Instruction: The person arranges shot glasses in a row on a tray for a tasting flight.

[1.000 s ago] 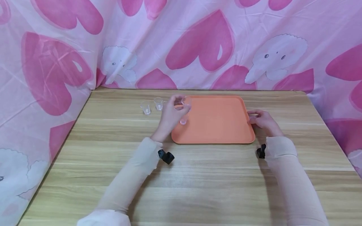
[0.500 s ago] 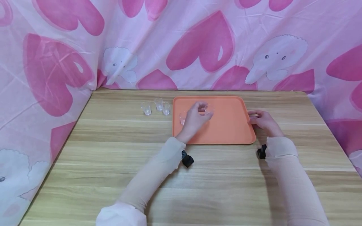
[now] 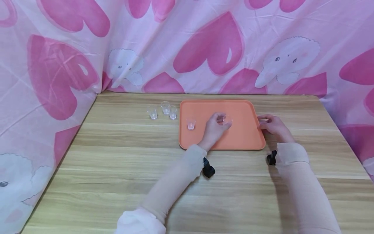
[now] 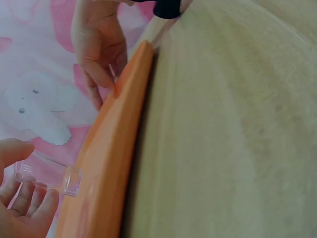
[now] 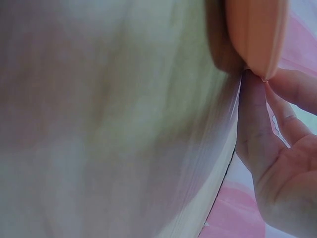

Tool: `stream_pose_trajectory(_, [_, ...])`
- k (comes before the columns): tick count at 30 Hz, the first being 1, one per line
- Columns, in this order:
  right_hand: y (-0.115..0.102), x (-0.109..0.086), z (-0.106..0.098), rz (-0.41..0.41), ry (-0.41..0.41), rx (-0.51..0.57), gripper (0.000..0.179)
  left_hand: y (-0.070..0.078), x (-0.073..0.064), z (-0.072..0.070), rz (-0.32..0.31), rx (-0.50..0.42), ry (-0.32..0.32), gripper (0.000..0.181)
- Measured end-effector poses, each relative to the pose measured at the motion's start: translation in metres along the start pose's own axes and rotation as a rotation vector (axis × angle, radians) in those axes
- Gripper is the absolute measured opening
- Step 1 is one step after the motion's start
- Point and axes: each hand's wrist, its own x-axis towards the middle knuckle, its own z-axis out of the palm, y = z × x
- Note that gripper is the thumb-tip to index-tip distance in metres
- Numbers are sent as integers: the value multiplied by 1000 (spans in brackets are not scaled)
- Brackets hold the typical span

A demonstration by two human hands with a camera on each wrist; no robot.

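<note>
My left hand [image 3: 214,130] pinches a small clear plastic cup [image 3: 227,120] over the middle of an orange tray [image 3: 245,138]. In the left wrist view the cup's base [image 4: 73,181] is close to the tray's surface; whether they touch I cannot tell. Another clear cup [image 3: 191,124] stands upright on the tray's left part. My right hand [image 3: 274,127] holds the tray's right rim, with the thumb on one side and fingers on the other in the right wrist view. The tray lies flat on the wooden table.
Left of the tray, three clear cups stand upright on the table [image 3: 125,169]: one cup [image 3: 152,112] at the left, one [image 3: 165,108] farther back, one [image 3: 173,112] near the tray's edge. A pink heart-patterned cloth [image 3: 204,42] hangs behind the table and at its sides.
My left hand has carried the held cup to the right, from the tray's left side to its middle, uncovering the cup standing there. The right hand has stayed at the rim.
</note>
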Motion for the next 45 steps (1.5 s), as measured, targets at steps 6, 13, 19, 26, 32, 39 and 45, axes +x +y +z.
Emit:
stream_pose_trajectory(6, [1, 0, 0, -6, -7, 17, 58, -4, 2, 9, 2, 35, 6, 41])
stream_pose_trajectory(13, [1, 1, -1, 10, -1, 8, 58, -4, 3, 14, 0, 42, -4, 40])
stream_pose_trajectory(19, [0, 1, 0, 19, -2, 1, 57, -3, 4, 18, -8, 50, -9, 40])
stream_pose_trajectory(26, [-1, -1, 1, 14, -6, -5, 56, -6, 6, 22, 12, 98, -20, 40])
stream_pose_trajectory(32, [-2, -2, 1, 35, -12, -1, 56, -5, 5, 22, 11, 102, -20, 41])
stream_pose_trajectory(39, [-2, -1, 1, 40, -9, -5, 55, -6, 3, 22, 10, 101, -32, 48])
stream_pose_trajectory(45, [-2, 0, 1, 41, -8, -5, 56, 2, -3, 18, 51, 135, -50, 54])
